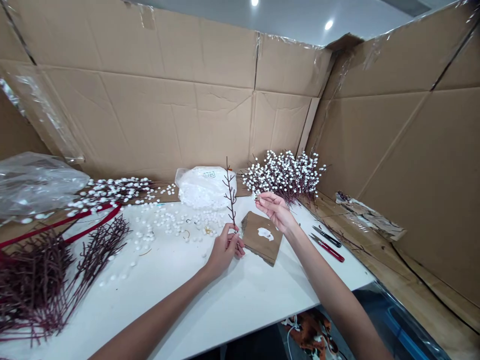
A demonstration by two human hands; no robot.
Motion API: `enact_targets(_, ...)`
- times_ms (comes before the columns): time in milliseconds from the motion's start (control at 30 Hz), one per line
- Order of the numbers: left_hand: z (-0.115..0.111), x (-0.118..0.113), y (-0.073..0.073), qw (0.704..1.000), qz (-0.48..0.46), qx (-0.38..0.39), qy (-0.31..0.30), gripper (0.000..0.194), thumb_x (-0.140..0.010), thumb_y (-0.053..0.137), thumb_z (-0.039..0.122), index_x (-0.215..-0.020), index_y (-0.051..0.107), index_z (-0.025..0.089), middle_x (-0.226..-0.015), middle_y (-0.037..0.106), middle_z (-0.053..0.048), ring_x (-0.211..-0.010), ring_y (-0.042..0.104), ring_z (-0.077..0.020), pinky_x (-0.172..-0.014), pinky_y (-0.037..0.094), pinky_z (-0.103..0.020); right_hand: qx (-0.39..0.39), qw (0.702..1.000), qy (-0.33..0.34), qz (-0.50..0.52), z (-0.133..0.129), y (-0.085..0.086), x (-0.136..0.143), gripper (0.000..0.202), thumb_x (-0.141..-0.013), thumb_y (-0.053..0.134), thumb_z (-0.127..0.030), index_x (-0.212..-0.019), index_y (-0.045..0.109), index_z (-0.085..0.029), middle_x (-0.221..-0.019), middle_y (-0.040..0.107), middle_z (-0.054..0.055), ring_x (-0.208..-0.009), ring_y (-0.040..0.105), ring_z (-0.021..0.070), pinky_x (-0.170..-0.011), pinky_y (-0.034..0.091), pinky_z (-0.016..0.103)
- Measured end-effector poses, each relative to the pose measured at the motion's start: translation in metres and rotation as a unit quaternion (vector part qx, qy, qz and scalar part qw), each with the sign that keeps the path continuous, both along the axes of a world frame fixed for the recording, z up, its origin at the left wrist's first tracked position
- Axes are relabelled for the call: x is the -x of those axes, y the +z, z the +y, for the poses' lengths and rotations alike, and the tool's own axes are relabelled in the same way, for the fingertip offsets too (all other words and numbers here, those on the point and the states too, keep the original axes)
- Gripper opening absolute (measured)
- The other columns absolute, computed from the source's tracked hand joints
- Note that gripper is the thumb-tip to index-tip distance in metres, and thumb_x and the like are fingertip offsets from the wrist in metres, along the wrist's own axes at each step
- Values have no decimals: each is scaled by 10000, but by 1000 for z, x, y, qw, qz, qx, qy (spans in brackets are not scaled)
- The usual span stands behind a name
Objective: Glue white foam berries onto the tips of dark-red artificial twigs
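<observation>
My left hand (225, 250) is closed round the lower part of a bare dark-brown twig (230, 195), which stands upright with short side shoots. Raised to the right of it, my right hand (275, 207) has thumb and fingertips pinched together; whatever is between them is too small to name. Below and between the hands lies a square of brown cardboard (258, 250) with a white patch (265, 233) of what looks like glue. Loose white balls (150, 225) are scattered over the table to the left of my left hand.
A bundle of white-tipped twigs (288, 172) lies at the back right. Two pairs of snips, one black (327, 236) and one red (327, 248), rest at the right. A bag of white balls (204, 187) stands behind; bare twigs (33, 280) pile at left on the white table (247, 305).
</observation>
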State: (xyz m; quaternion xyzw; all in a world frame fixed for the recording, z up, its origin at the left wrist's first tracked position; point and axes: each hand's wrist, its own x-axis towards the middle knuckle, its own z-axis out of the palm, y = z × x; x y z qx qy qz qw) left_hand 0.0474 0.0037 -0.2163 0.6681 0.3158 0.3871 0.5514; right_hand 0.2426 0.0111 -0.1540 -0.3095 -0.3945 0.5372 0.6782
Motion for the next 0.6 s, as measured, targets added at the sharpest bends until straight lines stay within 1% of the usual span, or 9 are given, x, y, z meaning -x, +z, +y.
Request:
enact_targets(133,-1,0,2,1000,4,7,-4,257,-868,442,449,-954,364,221,-636,567,46,-515,605,-127,-479,498,-248,5,1000,-19,7,-4,-5,3,254,-520,842,-214,-707,670,-204,-709,686,-41,-721,671,109,-800,563,259)
enact_targets(233,-4,0,5,1000,15,-3,-7,235,-875,431,427,-957,370,215,-637,562,44,-513,600,-124,-481,494,-245,17,1000,-14,3,-6,-8,6,273,-535,834,-220,-771,699,-212,-751,708,-30,-740,681,114,-822,560,264)
enact_targets(333,-6,-1,7,1000,20,-6,-10,229,-877,427,418,-962,373,212,-635,560,43,-512,596,-122,-483,494,-245,25,999,-20,-6,-8,-10,10,293,-554,823,-252,-825,724,-203,-785,730,-1,-729,681,117,-800,562,263)
enact_targets(467,-7,-1,7,1000,22,3,-16,225,-872,440,411,-953,372,212,-621,557,47,-504,596,-123,-483,498,-246,12,997,-78,-18,-8,-13,16,244,-539,823,-246,-761,733,-201,-737,727,-9,-689,666,118,-754,557,273)
enact_targets(600,-8,-1,7,999,30,1,-13,210,-873,445,398,-947,380,212,-613,554,50,-497,590,-118,-479,492,-237,-6,990,-138,-33,-8,-14,20,256,-516,830,-236,-748,724,-214,-774,731,-15,-742,657,119,-749,532,257)
